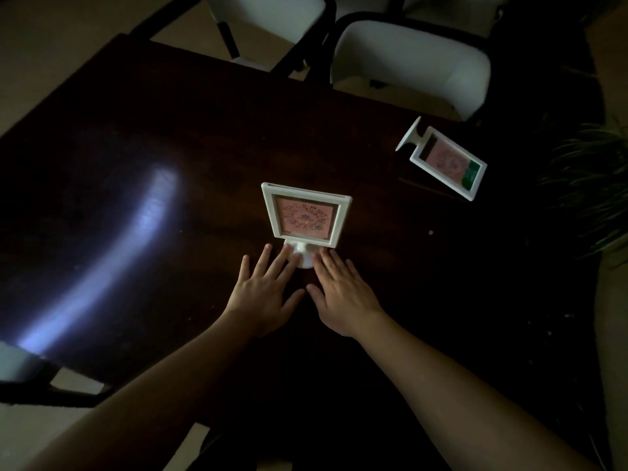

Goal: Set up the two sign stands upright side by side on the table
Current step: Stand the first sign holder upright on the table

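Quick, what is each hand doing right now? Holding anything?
Left hand: open, flat, fingertips at the upright sign stand base.
Right hand: open, flat, holding nothing.

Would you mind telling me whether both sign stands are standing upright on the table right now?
No, only the near sign stand is upright; the far sign stand lies on its side.

Two white-framed sign stands sit on a dark table (170, 137). The near stand (306, 215) is upright at the middle of the table, its square frame holding a pink card with a ring of dark, unreadable print, facing the viewer above a short stem and round white base. The far stand (445, 161) lies tipped over near the table's right edge, well apart from the first, its base pointing away and its pink and green card facing up.
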`<action>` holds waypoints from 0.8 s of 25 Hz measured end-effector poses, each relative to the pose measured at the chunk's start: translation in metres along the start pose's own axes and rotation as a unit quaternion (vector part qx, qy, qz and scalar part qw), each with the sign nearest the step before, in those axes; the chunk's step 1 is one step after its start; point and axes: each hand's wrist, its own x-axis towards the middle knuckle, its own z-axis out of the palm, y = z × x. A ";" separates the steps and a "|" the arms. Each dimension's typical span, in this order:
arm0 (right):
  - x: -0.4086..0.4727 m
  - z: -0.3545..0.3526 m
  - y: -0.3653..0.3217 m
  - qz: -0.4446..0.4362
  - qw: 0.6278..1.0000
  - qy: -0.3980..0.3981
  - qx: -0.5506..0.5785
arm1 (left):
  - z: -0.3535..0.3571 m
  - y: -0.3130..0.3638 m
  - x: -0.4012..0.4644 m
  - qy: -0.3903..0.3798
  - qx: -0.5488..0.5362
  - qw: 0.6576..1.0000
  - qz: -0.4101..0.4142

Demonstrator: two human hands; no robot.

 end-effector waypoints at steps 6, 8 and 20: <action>0.019 0.002 -0.014 -0.028 0.999 0.009 -0.038 | 0.001 -0.023 0.000 0.013 -0.012 1.000 -0.020; 0.027 0.003 -0.023 -0.027 0.999 0.011 -0.044 | -0.001 -0.035 0.001 0.016 -0.008 1.000 -0.021; 0.117 0.001 -0.123 -0.036 0.998 -0.006 -0.055 | -0.023 -0.164 0.003 0.018 -0.019 0.999 -0.035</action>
